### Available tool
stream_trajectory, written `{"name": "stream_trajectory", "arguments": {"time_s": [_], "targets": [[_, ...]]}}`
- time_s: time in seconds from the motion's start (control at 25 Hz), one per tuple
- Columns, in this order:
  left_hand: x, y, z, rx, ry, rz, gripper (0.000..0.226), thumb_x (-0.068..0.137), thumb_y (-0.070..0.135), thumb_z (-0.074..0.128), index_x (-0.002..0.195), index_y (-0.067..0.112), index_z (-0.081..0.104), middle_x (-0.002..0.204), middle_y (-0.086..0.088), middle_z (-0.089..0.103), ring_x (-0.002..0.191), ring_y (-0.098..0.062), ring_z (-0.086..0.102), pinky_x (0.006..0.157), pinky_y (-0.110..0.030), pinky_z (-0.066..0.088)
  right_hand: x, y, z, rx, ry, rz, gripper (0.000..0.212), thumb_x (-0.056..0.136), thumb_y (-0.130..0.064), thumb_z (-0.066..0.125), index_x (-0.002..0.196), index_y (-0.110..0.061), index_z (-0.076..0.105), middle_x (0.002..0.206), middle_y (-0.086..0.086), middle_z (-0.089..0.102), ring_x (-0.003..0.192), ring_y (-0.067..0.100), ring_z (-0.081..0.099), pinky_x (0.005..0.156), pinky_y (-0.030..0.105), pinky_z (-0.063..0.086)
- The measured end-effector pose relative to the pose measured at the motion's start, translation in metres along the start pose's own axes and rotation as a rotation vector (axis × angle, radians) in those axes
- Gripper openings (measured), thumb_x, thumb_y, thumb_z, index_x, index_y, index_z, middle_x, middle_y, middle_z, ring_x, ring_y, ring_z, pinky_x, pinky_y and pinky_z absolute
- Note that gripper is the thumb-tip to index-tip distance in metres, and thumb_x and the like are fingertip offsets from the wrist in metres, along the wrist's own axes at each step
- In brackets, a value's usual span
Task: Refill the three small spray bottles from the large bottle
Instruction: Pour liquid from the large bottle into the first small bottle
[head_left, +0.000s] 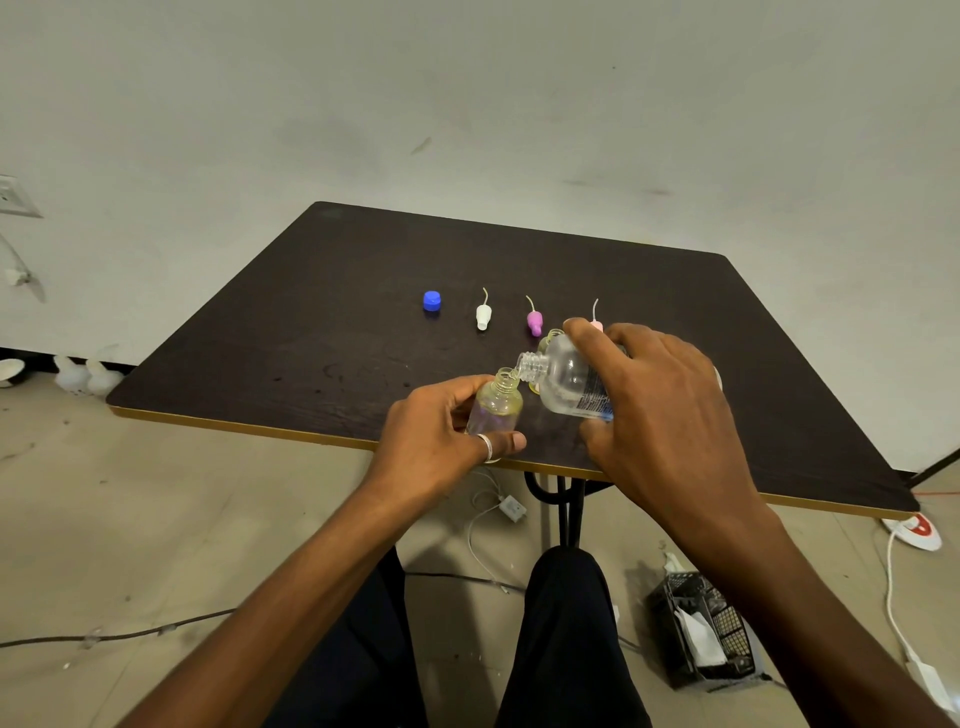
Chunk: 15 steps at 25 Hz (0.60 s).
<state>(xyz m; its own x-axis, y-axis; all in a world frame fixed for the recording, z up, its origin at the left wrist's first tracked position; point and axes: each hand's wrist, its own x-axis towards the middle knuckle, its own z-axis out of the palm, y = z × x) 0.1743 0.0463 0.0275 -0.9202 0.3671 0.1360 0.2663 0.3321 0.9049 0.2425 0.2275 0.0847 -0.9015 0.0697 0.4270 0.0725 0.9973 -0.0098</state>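
Observation:
My right hand (660, 410) grips the large clear bottle (569, 382), tipped sideways with its open neck touching the mouth of a small clear bottle (498, 402). My left hand (441, 441) holds that small bottle, uncapped and slightly tilted, near the table's front edge. Yellowish liquid shows inside it. A second small bottle (548, 340) stands just behind the large one, mostly hidden. On the dark table (311, 332) lie a blue cap (431, 301), a white spray top (483, 315), a purple spray top (534, 321) and a pink spray top (596, 322), partly hidden by my fingers.
The table's front edge runs just under my hands. On the floor below are cables, a white charger (511, 508), a black mesh basket (709, 629) at the right and a power strip (917, 530). A wall stands behind the table.

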Motion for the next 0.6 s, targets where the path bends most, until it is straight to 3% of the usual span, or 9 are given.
{"name": "stream_trajectory", "arguments": {"time_s": [0.2,0.6], "targets": [[-0.0002,-0.0002,0.0011,-0.034,-0.01,-0.022,0.049,0.071,0.031,0.088,0.118,0.033,0.071,0.101,0.017,0.075,0.097,0.002,0.069,0.091,-0.028,0.057,-0.0001,0.0001,-0.0003,0.005,-0.008,0.003,0.085,0.069,-0.025,0.084,0.143,-0.023,0.042,0.127,0.013,0.059,0.116,0.034,0.054,0.098,0.049,0.043],[-0.0001,-0.0025,0.0035,-0.088,-0.019,-0.019,0.05,0.071,0.031,0.089,0.117,0.033,0.071,0.101,0.019,0.075,0.096,0.004,0.069,0.09,-0.029,0.058,-0.0004,-0.0007,-0.0031,0.006,-0.019,-0.003,0.084,0.072,-0.025,0.081,0.145,-0.024,0.038,0.131,0.011,0.056,0.12,0.032,0.052,0.101,0.047,0.041]]}}
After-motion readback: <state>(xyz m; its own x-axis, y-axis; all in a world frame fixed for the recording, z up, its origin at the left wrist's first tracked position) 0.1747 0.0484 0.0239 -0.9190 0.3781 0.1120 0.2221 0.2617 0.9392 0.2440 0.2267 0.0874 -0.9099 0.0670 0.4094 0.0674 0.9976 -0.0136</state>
